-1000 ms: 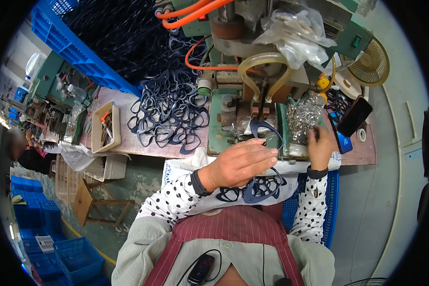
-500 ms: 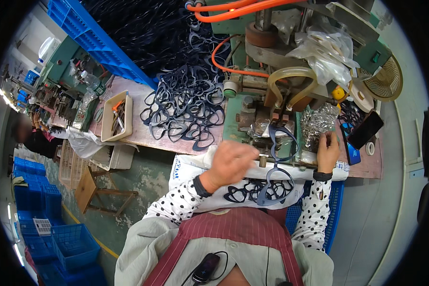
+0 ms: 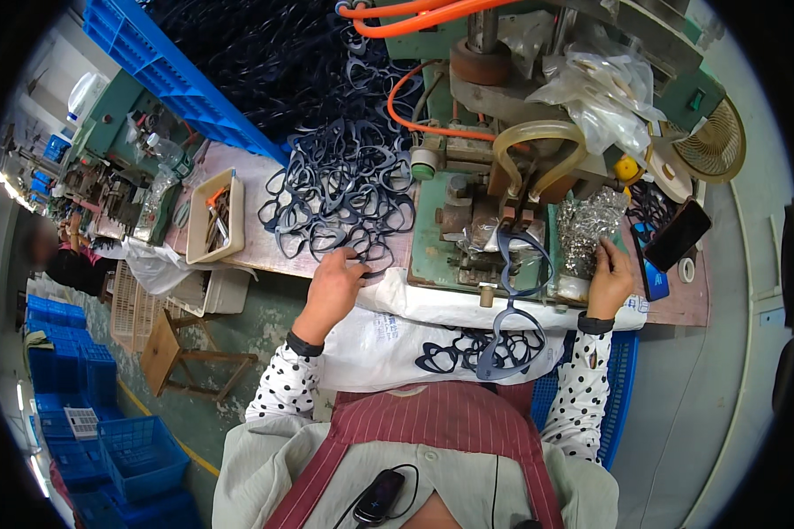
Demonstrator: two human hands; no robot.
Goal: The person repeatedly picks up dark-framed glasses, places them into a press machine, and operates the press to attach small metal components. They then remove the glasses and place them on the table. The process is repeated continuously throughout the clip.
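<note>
My left hand [image 3: 333, 289] is at the near edge of a heap of dark blue eyeglass frames [image 3: 340, 189], its fingers closed on the rim of one eyeglass frame [image 3: 379, 256]. On the right, my right hand [image 3: 610, 280] rests beside a pile of small shiny metal parts [image 3: 589, 227]. Its thumb and fingers are bent together; whatever they pinch is too small to make out. Between the hands, a blue eyeglass frame [image 3: 529, 291] hangs upright from the green bench machine [image 3: 430, 251], under a looped tan hose [image 3: 538, 132]. Several darker frames [image 3: 450, 353] lie on the white cloth in my lap.
A cream tray of tools [image 3: 236, 236] stands left of the heap, with a blue crate [image 3: 181, 84] behind. Right of the metal parts lie a black phone [image 3: 677, 236] and a tape roll [image 3: 685, 270]. A wooden stool [image 3: 172, 353] and blue baskets [image 3: 141, 454] stand on the left floor.
My left hand has moved left from in front of the machine to the near edge of the heap. My right hand stays by the metal parts, its fingers slightly shifted.
</note>
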